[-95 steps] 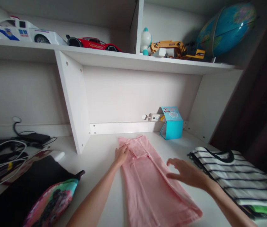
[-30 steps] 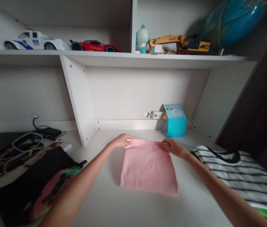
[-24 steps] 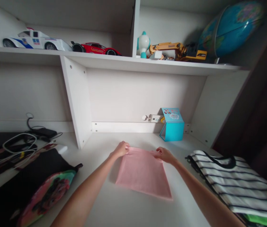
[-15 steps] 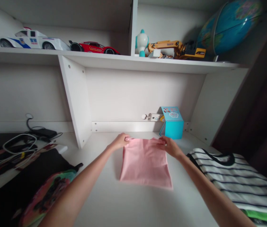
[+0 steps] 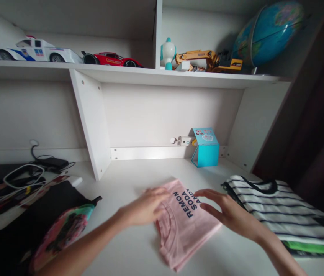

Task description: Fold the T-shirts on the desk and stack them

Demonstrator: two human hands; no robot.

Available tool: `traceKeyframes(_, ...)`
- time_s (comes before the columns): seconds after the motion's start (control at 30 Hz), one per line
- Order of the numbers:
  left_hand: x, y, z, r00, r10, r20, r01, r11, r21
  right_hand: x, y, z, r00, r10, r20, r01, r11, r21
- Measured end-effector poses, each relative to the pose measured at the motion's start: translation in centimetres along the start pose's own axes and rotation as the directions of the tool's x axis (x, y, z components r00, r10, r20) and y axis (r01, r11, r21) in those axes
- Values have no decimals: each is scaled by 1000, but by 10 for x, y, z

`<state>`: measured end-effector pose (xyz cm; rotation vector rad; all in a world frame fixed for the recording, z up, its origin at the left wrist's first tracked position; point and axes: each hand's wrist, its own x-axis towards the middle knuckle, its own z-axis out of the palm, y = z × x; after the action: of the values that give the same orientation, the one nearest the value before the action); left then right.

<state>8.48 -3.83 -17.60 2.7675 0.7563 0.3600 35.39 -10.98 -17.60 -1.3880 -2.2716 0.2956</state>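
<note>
A folded pink T-shirt (image 5: 190, 232) lies turned at an angle on the white desk, its collar toward the lower left and dark printed lettering facing up. Over its left edge is my left hand (image 5: 147, 205), slightly blurred, fingers stretched out; whether it touches the cloth I cannot tell. My right hand (image 5: 225, 209) hovers at the shirt's right side with thumb and fingers apart, holding nothing.
A stack of folded clothes with a striped shirt (image 5: 277, 211) on top lies at right. Black clothing (image 5: 41, 214) and tangled cables (image 5: 24, 176) are at left. A blue desk calendar (image 5: 208, 153) stands at the back, below a shelf (image 5: 127, 73) of toys.
Both hands have let go of the pink T-shirt's far edge and moved nearer. The shirt has turned, so its lettering and collar now show.
</note>
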Motion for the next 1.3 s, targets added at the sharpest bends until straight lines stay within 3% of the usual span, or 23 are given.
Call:
traceKeyframes(0.1,-8,53,44,964,236,122,-236,972,-13,11,47,34,1000,-26,-5,26,999,-34)
traceKeyframes(0.2,-16,67,66,952,249,179,-262,964,52,0,58,65,999,-31,-9,30,996,-80)
traceKeyframes(0.3,-26,44,56,990,107,94,-112,992,54,-23,30,68,1000,7,-30,-10,991,-131)
traceKeyframes(0.4,-33,8,37,996,-93,3,92,991,101,-39,3,55,996,72,49,-68,994,-82)
traceKeyframes(0.47,-33,-12,33,969,-246,-22,247,959,142,-42,7,49,983,182,-25,-183,976,-119)
traceKeyframes(0.53,-28,-26,38,929,-365,-53,369,921,122,-40,27,53,924,332,-189,-367,907,-205)
traceKeyframes(0.63,-13,-35,60,898,-433,-82,428,901,-72,-31,58,71,835,476,-275,-537,815,-219)
traceKeyframes(0.73,4,-36,79,876,-468,-114,417,855,-309,-20,69,84,837,483,-259,-530,832,-162)
traceKeyframes(0.8,13,-34,82,839,-533,-108,431,774,-464,-16,67,83,845,467,-260,-508,854,-116)
traceKeyframes(0.87,20,-28,78,818,-575,-30,432,647,-628,-18,63,73,850,455,-264,-487,871,-65)
traceKeyframes(0.93,30,-16,69,845,-534,32,366,534,-762,-26,62,56,845,453,-283,-476,879,-16)
traceKeyframes(1.0,45,2,61,887,-461,21,268,479,-836,-41,64,32,826,453,-335,-473,881,23)
traceKeyframes(1.13,102,47,62,912,-405,-68,169,522,-836,-83,88,-34,756,441,-484,-531,845,-60)
traceKeyframes(1.3,194,113,79,929,-218,-298,-79,671,-738,-140,172,-135,661,409,-629,-667,704,-243)
